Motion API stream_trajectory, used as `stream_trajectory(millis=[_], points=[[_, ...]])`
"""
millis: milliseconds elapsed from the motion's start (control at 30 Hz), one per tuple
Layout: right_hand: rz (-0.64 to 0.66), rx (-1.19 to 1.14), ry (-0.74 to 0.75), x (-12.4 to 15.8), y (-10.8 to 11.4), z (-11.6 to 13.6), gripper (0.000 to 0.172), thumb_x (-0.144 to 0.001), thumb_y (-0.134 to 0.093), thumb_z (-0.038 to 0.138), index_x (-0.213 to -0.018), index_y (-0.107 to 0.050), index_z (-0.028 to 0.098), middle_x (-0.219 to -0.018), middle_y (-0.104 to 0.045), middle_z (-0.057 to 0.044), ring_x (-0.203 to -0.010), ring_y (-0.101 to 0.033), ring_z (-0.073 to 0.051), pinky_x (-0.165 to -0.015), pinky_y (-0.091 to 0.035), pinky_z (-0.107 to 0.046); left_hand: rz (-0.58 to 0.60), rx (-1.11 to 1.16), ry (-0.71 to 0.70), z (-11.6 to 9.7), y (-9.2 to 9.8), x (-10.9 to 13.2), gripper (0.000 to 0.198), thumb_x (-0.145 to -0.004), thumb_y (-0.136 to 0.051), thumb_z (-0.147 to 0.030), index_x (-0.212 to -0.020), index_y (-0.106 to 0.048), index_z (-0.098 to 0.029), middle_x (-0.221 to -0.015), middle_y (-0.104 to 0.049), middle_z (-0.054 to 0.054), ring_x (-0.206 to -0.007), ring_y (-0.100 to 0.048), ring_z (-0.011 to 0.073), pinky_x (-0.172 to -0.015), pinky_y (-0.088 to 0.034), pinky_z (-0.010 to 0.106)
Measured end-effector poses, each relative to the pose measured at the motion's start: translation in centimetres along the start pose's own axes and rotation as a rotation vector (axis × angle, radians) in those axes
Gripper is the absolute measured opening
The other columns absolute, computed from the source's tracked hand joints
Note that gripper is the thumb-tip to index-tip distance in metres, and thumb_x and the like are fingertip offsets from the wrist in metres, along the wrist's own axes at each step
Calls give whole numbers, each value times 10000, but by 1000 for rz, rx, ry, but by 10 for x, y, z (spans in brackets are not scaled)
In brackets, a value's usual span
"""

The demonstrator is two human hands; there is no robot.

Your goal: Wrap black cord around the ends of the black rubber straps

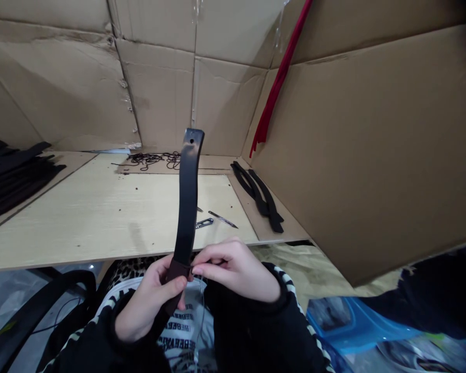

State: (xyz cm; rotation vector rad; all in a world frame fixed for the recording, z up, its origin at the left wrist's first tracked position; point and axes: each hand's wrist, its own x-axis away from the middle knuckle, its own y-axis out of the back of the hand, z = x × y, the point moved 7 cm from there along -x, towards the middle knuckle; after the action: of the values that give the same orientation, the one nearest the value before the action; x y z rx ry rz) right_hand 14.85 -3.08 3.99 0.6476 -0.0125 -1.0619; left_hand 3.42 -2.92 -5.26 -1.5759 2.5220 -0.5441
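A long, curved black strap (188, 191) with a small hole near its top end stands almost upright in front of me. Around its lower part sits a dark brown piece of material (177, 270), and my left hand (151, 298) grips it there, thumb across the front. My right hand (235, 269) is closed in a pinch at the right edge of that brown piece. Between its fingertips runs what looks like a thin dark cord, mostly hidden by the fingers.
Small thread snips (204, 223) and a slim pointed metal tool (222, 219) lie on the pale tabletop (81, 217). Tangled dark cord (155, 159) is at the back. Black strips (258, 194) lie right, more dark strips (15, 171) left. Red strips (277, 83) hang against the cardboard wall (373, 134).
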Motion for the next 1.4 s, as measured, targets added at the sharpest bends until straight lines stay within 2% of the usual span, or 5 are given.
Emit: stream_trajectory(millis=[200, 533, 733, 1167, 1400], points=[[-44, 136, 50, 4, 0, 15, 200, -855, -578, 260, -773, -697, 122, -593, -626, -12, -446, -423, -52, -435, -319, -173, 3, -12, 69, 0, -2, 5, 582, -787, -429, -676, -764, -604, -122, -400, -520, -2, -379, -433, 88, -435, -334, 199], [-25, 214, 159, 6, -1, 21, 228, -863, -572, 255, -787, -698, 81, -586, -631, -22, -457, -468, -53, -468, -363, -167, 44, 19, -56, -13, -4, -1, 458, -619, -797, -427, -929, -586, -164, -522, -563, -51, -396, -478, 63, -435, -366, 161], [-60, 246, 213, 9, 1, 28, 179, -854, -587, 223, -803, -691, 86, -627, -651, -22, -490, -501, -57, -499, -392, -166, 12, 33, 45, -6, -6, 2, 518, -800, -466, -634, -810, -590, -131, -396, -506, -19, -340, -444, 84, -377, -301, 171], [-75, 253, 254, 16, 2, 37, 191, -873, -553, 188, -772, -678, 86, -587, -604, -10, -492, -492, -56, -505, -385, -165, -2, 85, -108, -22, -2, 2, 450, -849, -453, -548, -888, -605, -126, -734, -597, 29, -412, -475, 57, -424, -354, 196], [-84, 274, 259, 19, 6, 39, 155, -863, -567, 168, -801, -682, 85, -626, -651, -29, -526, -548, -68, -514, -403, -160, -74, 74, -141, -26, 5, 3, 291, -735, -711, -392, -839, -538, -182, -512, -456, -79, -369, -435, 35, -402, -308, 140]])
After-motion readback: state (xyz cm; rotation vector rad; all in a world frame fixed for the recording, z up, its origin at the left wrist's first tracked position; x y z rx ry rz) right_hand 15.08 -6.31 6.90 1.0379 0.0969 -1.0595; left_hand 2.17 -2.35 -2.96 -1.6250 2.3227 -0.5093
